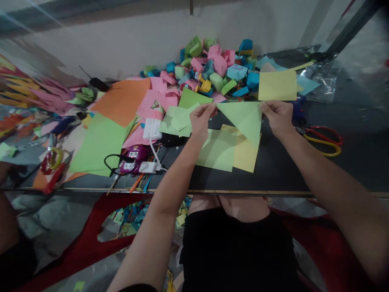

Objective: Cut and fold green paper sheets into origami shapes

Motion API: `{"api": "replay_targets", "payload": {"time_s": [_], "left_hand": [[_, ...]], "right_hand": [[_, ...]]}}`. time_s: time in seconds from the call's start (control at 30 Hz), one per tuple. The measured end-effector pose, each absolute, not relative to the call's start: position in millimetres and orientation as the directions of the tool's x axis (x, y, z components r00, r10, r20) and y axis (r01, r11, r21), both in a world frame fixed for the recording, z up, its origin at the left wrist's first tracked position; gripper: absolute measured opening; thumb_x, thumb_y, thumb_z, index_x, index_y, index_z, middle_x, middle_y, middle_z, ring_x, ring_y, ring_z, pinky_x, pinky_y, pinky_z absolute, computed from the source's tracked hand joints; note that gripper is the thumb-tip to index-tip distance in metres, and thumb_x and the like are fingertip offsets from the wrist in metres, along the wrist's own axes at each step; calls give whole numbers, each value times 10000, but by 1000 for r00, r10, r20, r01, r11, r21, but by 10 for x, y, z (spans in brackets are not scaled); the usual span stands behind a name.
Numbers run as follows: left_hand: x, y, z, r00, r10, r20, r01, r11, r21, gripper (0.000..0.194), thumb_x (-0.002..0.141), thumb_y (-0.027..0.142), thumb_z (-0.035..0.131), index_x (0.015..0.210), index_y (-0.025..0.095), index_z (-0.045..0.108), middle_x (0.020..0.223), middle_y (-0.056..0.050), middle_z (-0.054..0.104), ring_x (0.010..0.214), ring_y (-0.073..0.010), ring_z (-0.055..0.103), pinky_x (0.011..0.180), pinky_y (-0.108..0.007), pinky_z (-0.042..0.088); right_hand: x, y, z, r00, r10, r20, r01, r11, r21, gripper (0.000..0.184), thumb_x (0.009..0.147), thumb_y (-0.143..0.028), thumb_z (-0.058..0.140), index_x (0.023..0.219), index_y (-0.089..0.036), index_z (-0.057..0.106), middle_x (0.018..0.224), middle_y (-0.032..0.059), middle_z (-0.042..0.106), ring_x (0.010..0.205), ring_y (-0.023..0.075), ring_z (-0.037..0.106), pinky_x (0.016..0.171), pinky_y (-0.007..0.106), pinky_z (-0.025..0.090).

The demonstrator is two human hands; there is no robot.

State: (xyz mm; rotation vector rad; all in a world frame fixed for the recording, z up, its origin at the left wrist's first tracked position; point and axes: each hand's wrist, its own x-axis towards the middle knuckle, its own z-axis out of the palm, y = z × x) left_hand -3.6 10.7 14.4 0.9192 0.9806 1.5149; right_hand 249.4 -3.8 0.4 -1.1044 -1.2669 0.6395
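Between my two hands hangs a light green paper triangle (244, 118), its long edge level and its point down. My left hand (202, 117) pinches the left corner. At the right corner, the fingers of my right hand (278, 115) are pinched on the paper too. Under it on the table lie a pale green paper sheet (217, 152) and a yellow paper sheet (247, 158), partly overlapping. More light green paper (176, 121) lies left of my left hand. A pale yellow square (277, 86) sits just behind my right hand.
Folded paper pieces (219, 65) in several colours are heaped at the back. Red-and-yellow-handled scissors (325, 140) lie at the right, another pair of scissors (51, 162) at the left. A purple power socket (135, 158) with cables is near the front edge. Another person's arm (7, 207) shows far left.
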Motion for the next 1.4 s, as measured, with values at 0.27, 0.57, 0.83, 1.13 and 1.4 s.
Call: {"api": "replay_targets", "payload": {"time_s": [0.27, 0.57, 0.83, 1.13, 1.4], "left_hand": [[17, 19, 163, -14, 996, 86, -299, -87, 950, 253, 750, 388, 910, 756, 204, 737, 721, 17, 698, 773, -124, 735, 766, -248, 611], [59, 16, 181, -32, 998, 49, -267, -55, 962, 259, 766, 324, 902, 662, 191, 706, 637, 26, 686, 634, -88, 698, 652, -202, 567], [56, 16, 192, -28, 998, 58, -254, -63, 965, 230, 765, 323, 900, 675, 196, 731, 635, 29, 695, 629, -86, 700, 641, -199, 563], [45, 20, 166, -54, 997, 52, -258, -64, 964, 253, 771, 310, 900, 639, 195, 717, 607, 29, 680, 609, -86, 681, 671, -223, 565], [78, 28, 144, -65, 997, 32, -253, -47, 966, 251, 786, 363, 889, 696, 203, 718, 623, 27, 681, 673, -105, 707, 673, -228, 570]], "right_hand": [[2502, -18, -32, 241, 867, 436, 159, 408, -899, 411, 661, -723, 858, 758, -331, 781, 746, 43, 772, 719, 283, 733, 617, 466, 615], [2453, -75, 25, 171, 932, 321, -3, 326, -945, 476, 686, -762, 793, 724, -288, 774, 661, 44, 722, 593, 229, 693, 509, 385, 551], [2476, -29, 0, 245, 887, 390, 110, 375, -921, 393, 646, -654, 892, 769, -296, 789, 694, 15, 735, 600, 213, 680, 571, 406, 592], [2507, -3, -38, 243, 874, 420, 152, 393, -907, 344, 689, -631, 887, 769, -315, 779, 767, 45, 779, 785, 301, 761, 633, 459, 633], [2492, -22, -31, 244, 877, 414, 146, 389, -910, 335, 697, -616, 891, 788, -313, 782, 761, 39, 774, 748, 283, 752, 609, 447, 618]]}}
